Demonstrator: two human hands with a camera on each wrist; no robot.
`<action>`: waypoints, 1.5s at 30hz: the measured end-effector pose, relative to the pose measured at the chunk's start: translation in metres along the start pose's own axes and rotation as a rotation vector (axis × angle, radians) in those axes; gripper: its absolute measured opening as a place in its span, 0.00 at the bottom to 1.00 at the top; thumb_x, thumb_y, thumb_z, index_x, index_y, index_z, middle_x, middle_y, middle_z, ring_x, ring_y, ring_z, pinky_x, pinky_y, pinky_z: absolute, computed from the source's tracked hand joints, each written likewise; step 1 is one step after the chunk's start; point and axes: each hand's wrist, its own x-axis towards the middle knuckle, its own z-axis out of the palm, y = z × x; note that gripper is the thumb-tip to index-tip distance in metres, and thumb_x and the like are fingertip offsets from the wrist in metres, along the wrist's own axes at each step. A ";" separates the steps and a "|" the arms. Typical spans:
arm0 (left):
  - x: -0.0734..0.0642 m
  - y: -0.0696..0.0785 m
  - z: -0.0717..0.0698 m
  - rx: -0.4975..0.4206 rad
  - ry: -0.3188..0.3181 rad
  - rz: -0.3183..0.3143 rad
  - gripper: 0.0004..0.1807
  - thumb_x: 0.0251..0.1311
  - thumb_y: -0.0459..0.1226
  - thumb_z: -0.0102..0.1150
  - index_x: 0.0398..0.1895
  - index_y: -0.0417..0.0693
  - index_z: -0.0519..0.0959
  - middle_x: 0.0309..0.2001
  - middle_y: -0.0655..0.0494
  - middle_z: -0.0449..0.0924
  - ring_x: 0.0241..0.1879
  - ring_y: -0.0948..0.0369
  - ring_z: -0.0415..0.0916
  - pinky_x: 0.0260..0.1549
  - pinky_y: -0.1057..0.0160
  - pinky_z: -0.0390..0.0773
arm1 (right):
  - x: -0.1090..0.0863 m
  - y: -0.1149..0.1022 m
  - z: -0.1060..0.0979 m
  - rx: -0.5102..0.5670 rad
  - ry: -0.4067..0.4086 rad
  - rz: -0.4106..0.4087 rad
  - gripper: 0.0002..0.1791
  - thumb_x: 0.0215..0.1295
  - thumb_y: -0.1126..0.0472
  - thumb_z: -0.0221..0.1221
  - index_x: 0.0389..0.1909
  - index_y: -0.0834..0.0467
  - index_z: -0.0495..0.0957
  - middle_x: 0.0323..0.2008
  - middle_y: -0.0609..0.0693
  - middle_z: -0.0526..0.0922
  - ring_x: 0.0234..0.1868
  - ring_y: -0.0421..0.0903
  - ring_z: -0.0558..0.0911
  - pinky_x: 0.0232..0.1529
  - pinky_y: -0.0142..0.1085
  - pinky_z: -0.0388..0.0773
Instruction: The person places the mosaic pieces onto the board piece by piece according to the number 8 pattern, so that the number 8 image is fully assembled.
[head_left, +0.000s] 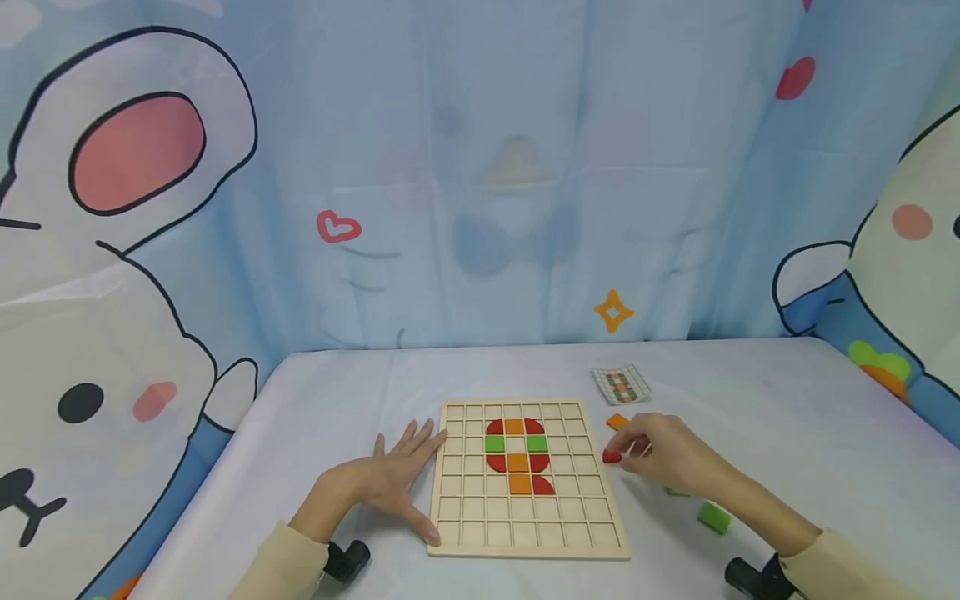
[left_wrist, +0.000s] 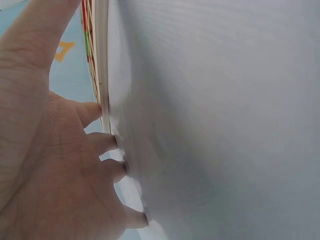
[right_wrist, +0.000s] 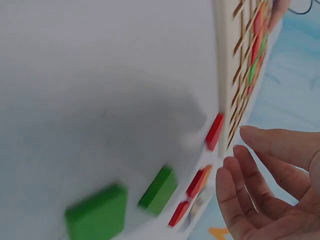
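A square wooden grid board (head_left: 460, 533) lies on the table, with red, orange and green pieces (head_left: 517, 462) set in its cells. The spread fingers of my left hand (head_left: 390, 483) rest along the board's left edge, thumb near the lower left corner. Off the board's right side, my right hand (head_left: 671, 450) is over the loose pieces with fingers loosely bent. At its fingertips in the head view is a red piece (head_left: 612, 457). The right wrist view shows that red piece (right_wrist: 215, 131) on the table and a gap between thumb and fingers, with nothing held.
A small card with a printed grid pattern (head_left: 620, 385) lies beyond the board's upper right corner. Near the right hand are an orange piece (head_left: 618, 422), a green piece (head_left: 714, 517), another green piece (right_wrist: 158, 190) and two more red pieces (right_wrist: 195, 183). A patterned curtain (head_left: 510, 275) hangs behind the table.
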 end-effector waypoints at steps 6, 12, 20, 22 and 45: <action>0.000 -0.003 0.001 -0.002 -0.007 -0.009 0.74 0.45 0.60 0.82 0.87 0.50 0.42 0.86 0.44 0.33 0.84 0.45 0.29 0.74 0.27 0.34 | 0.002 0.016 -0.012 -0.022 -0.037 -0.057 0.11 0.56 0.74 0.72 0.40 0.63 0.88 0.38 0.48 0.85 0.37 0.45 0.80 0.37 0.34 0.84; 0.002 -0.003 0.003 -0.003 -0.004 0.003 0.74 0.45 0.60 0.82 0.86 0.50 0.42 0.86 0.43 0.33 0.84 0.44 0.29 0.74 0.27 0.33 | 0.010 0.024 -0.009 -0.021 -0.075 -0.164 0.13 0.57 0.74 0.73 0.43 0.63 0.89 0.43 0.51 0.84 0.40 0.47 0.83 0.41 0.36 0.87; 0.004 0.001 0.003 0.002 -0.001 0.012 0.74 0.45 0.60 0.82 0.87 0.50 0.42 0.86 0.43 0.33 0.84 0.45 0.29 0.74 0.27 0.33 | 0.015 0.030 -0.004 -0.025 -0.094 -0.228 0.10 0.56 0.75 0.72 0.39 0.65 0.88 0.36 0.46 0.81 0.33 0.38 0.75 0.33 0.30 0.80; 0.004 0.002 0.002 0.002 -0.002 0.014 0.74 0.45 0.60 0.82 0.86 0.50 0.42 0.86 0.43 0.33 0.84 0.44 0.29 0.74 0.27 0.33 | 0.017 0.030 -0.005 -0.038 -0.084 -0.236 0.10 0.55 0.75 0.72 0.38 0.64 0.89 0.34 0.46 0.81 0.33 0.38 0.76 0.33 0.30 0.80; 0.003 -0.002 0.000 -0.023 -0.014 -0.001 0.75 0.45 0.59 0.83 0.87 0.51 0.41 0.86 0.43 0.31 0.84 0.45 0.27 0.74 0.28 0.32 | 0.038 0.021 -0.004 -0.011 -0.135 0.018 0.10 0.50 0.76 0.76 0.30 0.61 0.87 0.28 0.46 0.85 0.30 0.41 0.79 0.34 0.33 0.81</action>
